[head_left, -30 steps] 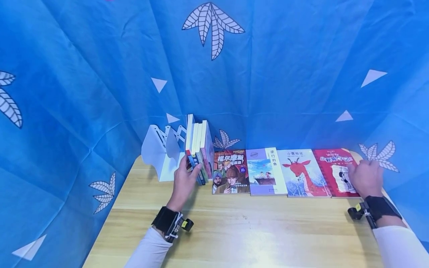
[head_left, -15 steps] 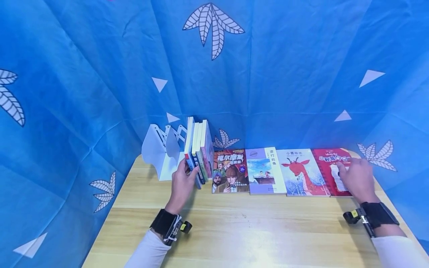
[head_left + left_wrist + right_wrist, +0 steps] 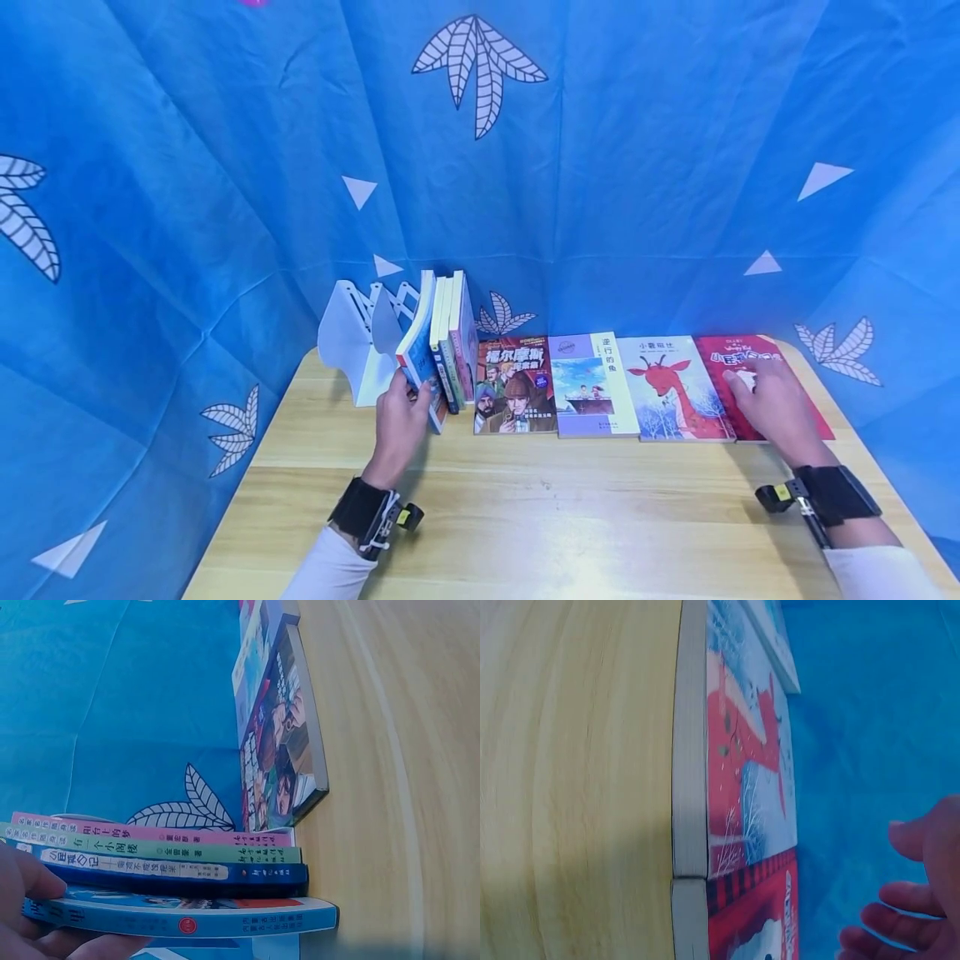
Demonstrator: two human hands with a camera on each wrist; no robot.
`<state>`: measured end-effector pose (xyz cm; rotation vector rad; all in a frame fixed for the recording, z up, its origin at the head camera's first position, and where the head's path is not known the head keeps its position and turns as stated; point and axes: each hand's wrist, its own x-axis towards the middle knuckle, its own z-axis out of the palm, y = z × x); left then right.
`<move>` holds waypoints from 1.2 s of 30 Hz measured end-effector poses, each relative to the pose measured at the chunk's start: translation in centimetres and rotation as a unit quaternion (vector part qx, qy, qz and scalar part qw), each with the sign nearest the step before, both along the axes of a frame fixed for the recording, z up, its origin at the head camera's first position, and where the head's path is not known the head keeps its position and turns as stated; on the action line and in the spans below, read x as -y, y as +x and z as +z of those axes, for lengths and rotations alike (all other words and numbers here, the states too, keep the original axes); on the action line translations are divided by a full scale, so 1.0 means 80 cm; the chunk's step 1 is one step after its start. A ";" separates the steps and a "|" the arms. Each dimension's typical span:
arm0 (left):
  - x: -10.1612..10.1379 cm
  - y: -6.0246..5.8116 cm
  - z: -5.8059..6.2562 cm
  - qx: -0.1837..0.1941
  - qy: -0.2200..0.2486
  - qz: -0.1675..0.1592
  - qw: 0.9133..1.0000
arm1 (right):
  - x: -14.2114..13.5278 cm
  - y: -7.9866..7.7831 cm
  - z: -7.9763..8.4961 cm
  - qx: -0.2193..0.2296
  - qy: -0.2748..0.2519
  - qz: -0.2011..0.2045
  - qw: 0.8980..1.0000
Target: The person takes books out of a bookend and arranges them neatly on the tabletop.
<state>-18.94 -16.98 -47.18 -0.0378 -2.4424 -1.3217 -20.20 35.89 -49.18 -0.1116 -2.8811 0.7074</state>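
My left hand pinches a blue paperback book between thumb and fingers; in the left wrist view the blue book's spine faces the camera. It leans out from the upright books to its right, whose spines are dark blue, green and pink. Left of it stands a white folding bookend rack. My right hand hovers over a red book lying flat, partly covering it from view. In the right wrist view its fingers are loosely bent and hold nothing.
Along the back of the wooden table lie a detective comic book, a book with a boat cover and a red deer book, side by side. A blue patterned curtain hangs right behind them.
My left hand has drawn the blue book toward me and tilted it leftward, opening a gap from the other upright books. My right hand has shifted left over the red book.
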 end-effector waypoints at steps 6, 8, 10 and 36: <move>0.005 0.009 -0.004 -0.009 -0.003 0.006 1.000 | 0.017 0.008 0.005 -0.001 -0.025 0.026 0.999; 0.007 0.014 -0.003 -0.007 -0.002 0.011 1.000 | 0.024 0.011 0.007 -0.006 -0.030 0.034 0.999; 0.009 0.021 -0.001 -0.002 -0.002 0.016 1.000 | 0.030 0.014 0.009 -0.009 -0.034 0.043 0.998; 0.038 0.102 0.035 -0.021 0.007 0.028 0.999 | 0.075 0.039 0.037 -0.026 -0.043 0.097 0.994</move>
